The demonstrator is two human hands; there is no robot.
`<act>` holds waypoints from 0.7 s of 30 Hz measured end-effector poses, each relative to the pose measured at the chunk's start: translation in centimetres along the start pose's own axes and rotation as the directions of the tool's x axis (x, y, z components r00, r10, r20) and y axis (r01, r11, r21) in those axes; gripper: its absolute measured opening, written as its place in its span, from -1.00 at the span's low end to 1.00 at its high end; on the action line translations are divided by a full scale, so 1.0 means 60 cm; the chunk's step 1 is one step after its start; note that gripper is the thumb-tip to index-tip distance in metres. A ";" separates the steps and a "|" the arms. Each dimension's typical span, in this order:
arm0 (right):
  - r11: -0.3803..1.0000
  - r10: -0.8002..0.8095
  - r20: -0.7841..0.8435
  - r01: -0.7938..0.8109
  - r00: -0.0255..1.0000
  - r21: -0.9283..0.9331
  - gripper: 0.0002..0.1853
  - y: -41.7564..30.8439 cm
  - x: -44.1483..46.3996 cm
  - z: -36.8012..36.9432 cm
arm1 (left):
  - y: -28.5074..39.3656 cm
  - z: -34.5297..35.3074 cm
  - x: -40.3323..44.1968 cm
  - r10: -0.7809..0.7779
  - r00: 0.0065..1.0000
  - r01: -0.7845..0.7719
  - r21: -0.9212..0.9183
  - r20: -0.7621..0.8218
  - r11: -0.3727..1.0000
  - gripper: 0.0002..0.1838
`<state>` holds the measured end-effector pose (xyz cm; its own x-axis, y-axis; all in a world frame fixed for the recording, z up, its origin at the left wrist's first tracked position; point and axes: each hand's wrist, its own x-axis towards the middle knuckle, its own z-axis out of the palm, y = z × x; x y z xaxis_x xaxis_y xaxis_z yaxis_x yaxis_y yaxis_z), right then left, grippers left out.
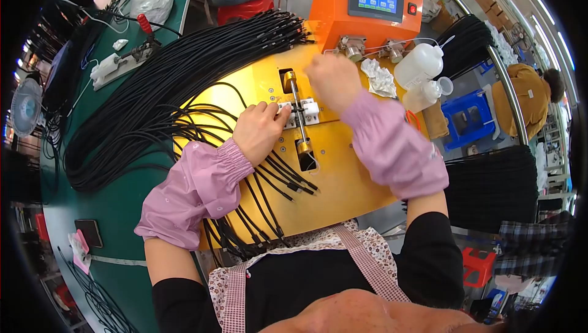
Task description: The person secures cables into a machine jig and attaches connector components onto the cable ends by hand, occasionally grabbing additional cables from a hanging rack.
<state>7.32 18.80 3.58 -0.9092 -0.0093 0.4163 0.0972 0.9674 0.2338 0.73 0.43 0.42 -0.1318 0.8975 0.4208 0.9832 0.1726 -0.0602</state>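
Observation:
My left hand [260,131] rests by a white clamp block [311,111] on the yellow metal plate [349,192]. Its fingers are bent together at the block's left side; whatever they grip is hidden. A metal rod [299,103] crosses the block, held between two brass-coloured ends. Closed and raised just right of the rod's far end is my right hand [334,82], its fingertips out of sight. Black cables [211,109] with plug ends fan out on the plate beside and beneath my left hand and forearm.
A thick bundle of black cables [153,76] curves over the green table [122,210]. Behind the plate stands an orange machine [331,2] with a lit screen. Crumpled tissue [378,79] and white plastic bottles [419,67] sit at the right. A person [523,100] sits farther right.

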 end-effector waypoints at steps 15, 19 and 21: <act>0.970 0.009 -0.119 -0.037 0.993 -0.242 -0.90 0.042 0.081 0.036 | -0.007 -0.005 0.000 -0.014 1.000 0.014 -0.025 0.019 1.000 -0.81; 0.998 0.058 -0.251 -0.047 0.966 0.049 -0.91 0.015 -0.002 -0.041 | -0.008 -0.007 0.001 -0.040 0.997 0.043 -0.035 0.062 0.998 -0.82; 0.992 0.073 -0.241 -0.047 0.968 0.113 -0.91 0.007 -0.035 -0.058 | -0.007 -0.008 0.001 -0.060 0.994 0.063 -0.035 0.092 0.997 -0.82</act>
<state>10.66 18.32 5.89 -0.7750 0.0010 0.6320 0.0935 0.9892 0.1132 0.36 0.23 0.89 -0.2012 0.9191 0.3388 0.9768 0.2143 -0.0014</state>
